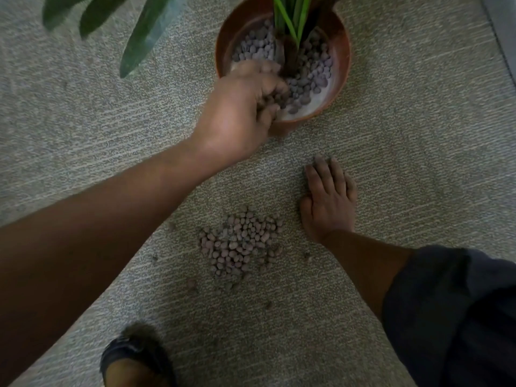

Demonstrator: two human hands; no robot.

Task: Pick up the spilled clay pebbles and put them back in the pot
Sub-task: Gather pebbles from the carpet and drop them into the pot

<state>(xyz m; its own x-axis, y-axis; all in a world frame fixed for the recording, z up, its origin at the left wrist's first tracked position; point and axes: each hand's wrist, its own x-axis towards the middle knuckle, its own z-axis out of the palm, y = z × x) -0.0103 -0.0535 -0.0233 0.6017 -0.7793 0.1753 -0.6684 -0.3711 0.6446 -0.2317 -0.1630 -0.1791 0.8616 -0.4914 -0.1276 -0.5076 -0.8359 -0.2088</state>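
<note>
Fingers, left hand: we curl them loosely inward over the near rim of the pot, cupped around a small clutch of clay pebbles; the fingertips are blurred, so we cannot tell how tightly they close or whether any pebbles are leaving them.

Fingers, right hand: we lay them flat and nearly together, palm down, pressed on the carpet on the near side of the pot; they hold nothing and look dusty.

Pot: terracotta, round, standing upright on the carpet. Green stems rise from its middle. Grey-purple pebbles in the pot cover its filling around the stems.

Spilled clay pebbles: one loose heap on the carpet, well on the near side of the pot, just beside our right hand on its thumb side and not touching it. A few stray pebbles lie scattered around the heap, further from the pot.

Leaves: dark green, blurred, hanging to the left of the pot.

Shoe: dark, furthest from the pot, at the bottom edge.

Sleeve: dark, pushed up our right forearm.
</note>
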